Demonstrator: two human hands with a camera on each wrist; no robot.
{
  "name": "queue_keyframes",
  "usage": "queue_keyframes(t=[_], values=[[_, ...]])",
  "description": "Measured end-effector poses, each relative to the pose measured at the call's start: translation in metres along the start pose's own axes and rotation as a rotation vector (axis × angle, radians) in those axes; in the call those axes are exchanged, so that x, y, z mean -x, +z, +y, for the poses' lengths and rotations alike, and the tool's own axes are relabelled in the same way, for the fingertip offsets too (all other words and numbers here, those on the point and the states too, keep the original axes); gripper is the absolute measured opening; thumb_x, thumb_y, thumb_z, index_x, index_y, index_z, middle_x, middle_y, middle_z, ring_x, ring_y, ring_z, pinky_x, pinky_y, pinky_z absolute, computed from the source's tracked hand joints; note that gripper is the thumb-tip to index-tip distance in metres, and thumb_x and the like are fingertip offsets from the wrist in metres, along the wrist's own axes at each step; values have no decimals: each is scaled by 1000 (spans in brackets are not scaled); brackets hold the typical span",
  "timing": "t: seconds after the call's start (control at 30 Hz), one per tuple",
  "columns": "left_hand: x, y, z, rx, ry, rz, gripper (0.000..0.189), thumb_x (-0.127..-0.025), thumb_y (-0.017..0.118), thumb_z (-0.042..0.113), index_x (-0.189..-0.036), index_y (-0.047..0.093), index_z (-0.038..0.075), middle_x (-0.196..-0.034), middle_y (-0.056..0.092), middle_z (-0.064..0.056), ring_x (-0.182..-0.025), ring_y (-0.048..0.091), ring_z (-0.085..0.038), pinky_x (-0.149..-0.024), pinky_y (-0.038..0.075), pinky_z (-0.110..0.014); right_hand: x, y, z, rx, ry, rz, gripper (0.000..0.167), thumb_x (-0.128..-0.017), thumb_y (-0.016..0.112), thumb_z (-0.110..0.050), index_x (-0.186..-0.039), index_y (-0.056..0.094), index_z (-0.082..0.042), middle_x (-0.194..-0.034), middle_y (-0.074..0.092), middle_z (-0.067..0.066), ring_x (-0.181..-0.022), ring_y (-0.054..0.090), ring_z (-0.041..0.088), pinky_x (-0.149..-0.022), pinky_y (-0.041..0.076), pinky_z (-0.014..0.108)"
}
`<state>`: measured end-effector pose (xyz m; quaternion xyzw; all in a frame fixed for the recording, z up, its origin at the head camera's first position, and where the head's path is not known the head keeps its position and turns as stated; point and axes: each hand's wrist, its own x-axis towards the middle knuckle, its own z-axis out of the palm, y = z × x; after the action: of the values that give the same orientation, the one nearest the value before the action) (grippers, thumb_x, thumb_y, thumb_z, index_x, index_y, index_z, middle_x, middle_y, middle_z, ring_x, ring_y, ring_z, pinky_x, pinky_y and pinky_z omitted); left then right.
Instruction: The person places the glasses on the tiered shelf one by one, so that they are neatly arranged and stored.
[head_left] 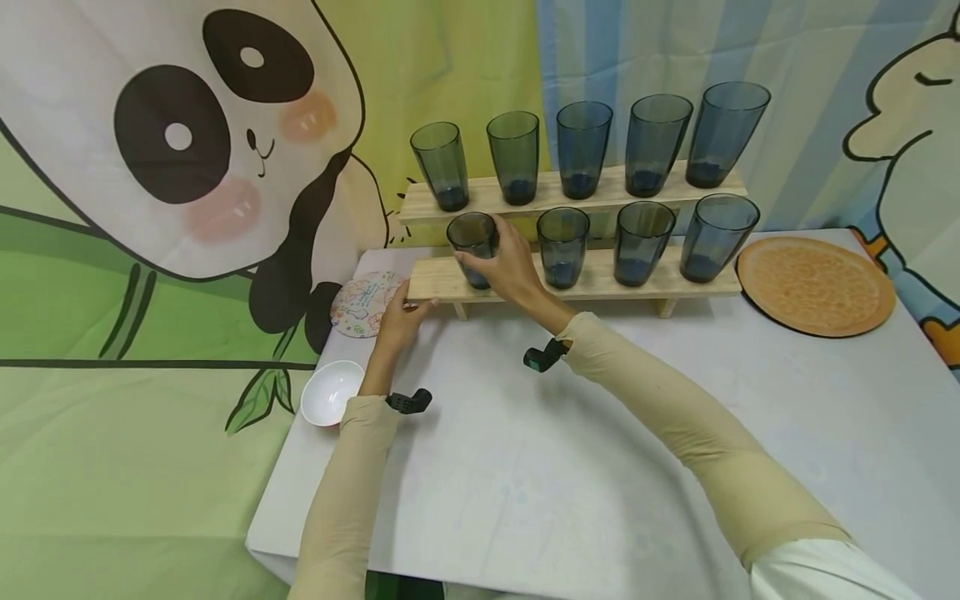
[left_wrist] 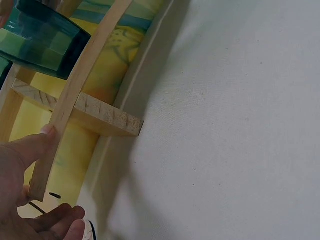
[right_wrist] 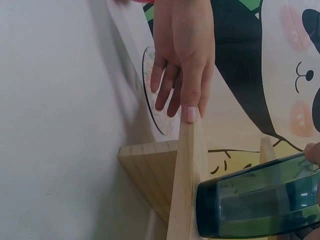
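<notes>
A two-tier wooden rack stands at the back of the table with blue-grey glasses on both shelves. My right hand grips the leftmost glass on the lower shelf; that glass rests on the board in the right wrist view, with one fingertip at its side. My left hand rests against the left end of the lower shelf, fingers straight, one fingertip on the board's corner. In the left wrist view the thumb presses the shelf's edge below the glass.
A round floral coaster lies under the left hand's fingers and a small white bowl sits at the table's left edge. A round orange mat lies at the right. White cloth covers the table; a cartoon backdrop hangs behind.
</notes>
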<state>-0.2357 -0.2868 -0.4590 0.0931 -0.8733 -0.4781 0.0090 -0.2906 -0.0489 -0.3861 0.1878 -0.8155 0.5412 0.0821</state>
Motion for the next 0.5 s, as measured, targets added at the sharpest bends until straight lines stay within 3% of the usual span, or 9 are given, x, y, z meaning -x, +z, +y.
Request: queue_keyframes(t=[0.27,0.4,0.5], values=[[-3,1,0,5,12,1,85,-103,69,43,-169,25,16,-170,33,-18,-147,46,-40,-120,42,-54,-1,2,4,-17,15,2,90,-92,83,-41,-160,39,-4,-156,51,15,-143,51,32,-117,45,50],[-1,0,2,-51,-9,28,91,-103,68,45,-169,18,8,-172,23,-22,-156,31,-42,-127,31,-56,3,1,3,7,49,-50,101,-92,83,-44,-166,26,-3,-167,37,18,-152,40,36,-122,40,53],[5,-1,5,-132,-37,63,100,-101,67,50,-169,9,4,-173,13,-27,-160,16,-45,-130,18,-61,18,-6,1,66,79,-148,109,-95,78,-48,-169,12,-3,-173,23,21,-157,31,39,-125,35,55]])
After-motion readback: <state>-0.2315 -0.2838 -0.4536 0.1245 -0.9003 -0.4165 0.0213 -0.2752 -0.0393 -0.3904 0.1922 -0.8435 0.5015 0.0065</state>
